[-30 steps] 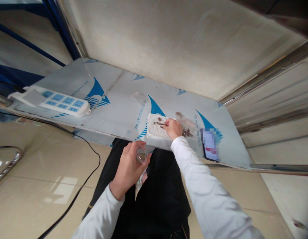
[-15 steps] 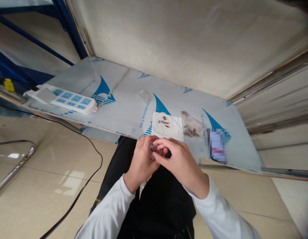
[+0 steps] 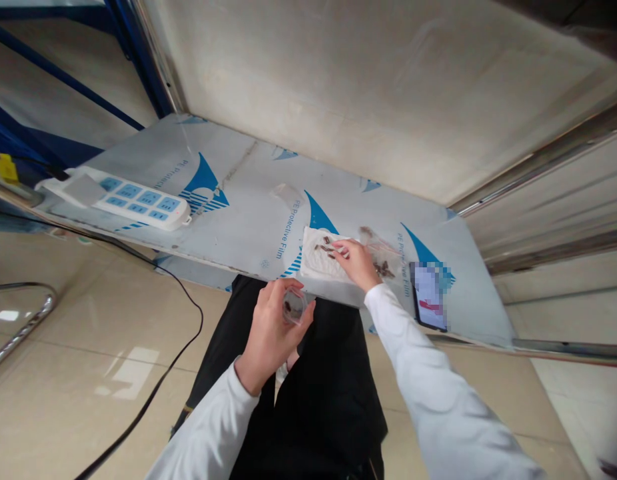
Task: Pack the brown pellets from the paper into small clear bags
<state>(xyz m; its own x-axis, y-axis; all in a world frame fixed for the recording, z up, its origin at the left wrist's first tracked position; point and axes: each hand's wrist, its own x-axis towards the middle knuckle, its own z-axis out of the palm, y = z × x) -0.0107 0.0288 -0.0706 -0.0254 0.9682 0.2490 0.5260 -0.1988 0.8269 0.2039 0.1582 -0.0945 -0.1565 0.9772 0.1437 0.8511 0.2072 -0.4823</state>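
My left hand is closed around a small clear round container, held tilted in front of the bench's near edge. Dark brown bits show inside it. My right hand reaches over a white tissue, with thumb and fingertips pinched together at several small brown pieces. Whether a piece is between the fingertips I cannot make out. Just right of this hand lies a clear plastic bag with more dark brown pieces, partly hidden by the hand.
The metal bench top wears printed protective film. On its left lies a white power strip with blue sockets. Toward the right near edge lies a phone, its screen blurred. A black cable runs across the tiled floor.
My right hand has left the container beside my left hand and moved forward and right onto the tissue. My left hand still holds the container, whose open side now shows.
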